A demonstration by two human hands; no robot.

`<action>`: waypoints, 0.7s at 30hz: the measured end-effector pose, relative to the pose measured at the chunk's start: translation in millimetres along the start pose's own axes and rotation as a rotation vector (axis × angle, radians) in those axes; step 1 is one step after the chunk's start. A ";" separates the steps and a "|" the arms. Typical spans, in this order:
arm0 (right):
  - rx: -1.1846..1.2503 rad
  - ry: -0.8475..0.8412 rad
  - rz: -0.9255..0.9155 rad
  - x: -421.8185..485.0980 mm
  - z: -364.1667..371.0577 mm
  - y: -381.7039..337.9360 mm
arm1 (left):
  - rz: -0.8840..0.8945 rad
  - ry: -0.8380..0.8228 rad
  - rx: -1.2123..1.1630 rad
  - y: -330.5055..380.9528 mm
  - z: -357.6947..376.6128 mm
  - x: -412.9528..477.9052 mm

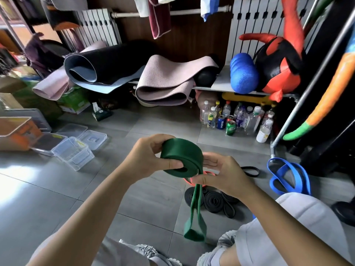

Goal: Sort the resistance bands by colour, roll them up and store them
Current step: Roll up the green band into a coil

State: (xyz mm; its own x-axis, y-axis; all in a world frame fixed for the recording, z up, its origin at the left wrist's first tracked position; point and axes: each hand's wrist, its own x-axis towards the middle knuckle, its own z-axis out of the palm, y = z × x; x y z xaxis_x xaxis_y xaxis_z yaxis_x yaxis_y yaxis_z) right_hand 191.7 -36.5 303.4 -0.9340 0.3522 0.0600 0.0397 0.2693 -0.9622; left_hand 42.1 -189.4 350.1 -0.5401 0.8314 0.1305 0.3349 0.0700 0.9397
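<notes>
Floor (pixel 57 189): grey tiles, person seated on it, knees at the lower edge of view.

Low shelf at the back: black mat (pixel 107 62) and pink mat (pixel 165 81), both loosely rolled, side by side.

Clear containers (pixel 75 152): cluster on the floor, left of the hands.

Blue band (pixel 288 177): unrolled, looped on the floor at the far right.

Green band (pixel 182 156): mostly wound into a coil, held in the air in front of the person; a doubled tail hangs straight down from the coil's right edge.

Black rolled bands (pixel 211 200): coiled, lying together on the floor under the hands. Red band (pixel 189 182): only partly visible behind the green tail.

Left hand (pixel 148 156): grip clenched round the coil, thumb pressed on its flat face.

Right hand (pixel 221 173): grip grasping the green strand where it leaves the coil
</notes>
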 end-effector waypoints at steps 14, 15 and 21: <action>-0.342 -0.007 -0.047 4.8 -1.4 -9.4 | -0.077 -0.357 0.760 24.8 10.2 6.9; -0.421 -0.019 -0.046 5.4 0.4 -11.1 | -0.091 -0.403 0.837 26.6 13.3 7.8; -0.362 0.065 -0.057 -5.3 9.0 -6.4 | -0.090 -0.330 0.882 23.2 16.3 7.7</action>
State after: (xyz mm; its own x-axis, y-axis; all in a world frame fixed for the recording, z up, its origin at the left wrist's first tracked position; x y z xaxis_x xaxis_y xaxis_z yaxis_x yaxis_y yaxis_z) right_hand 193.3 -48.1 306.9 -0.9144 0.3803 0.1385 0.1220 0.5852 -0.8016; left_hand 58.3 -172.5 367.8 -0.3919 0.9071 -0.1535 0.8386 0.4208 0.3460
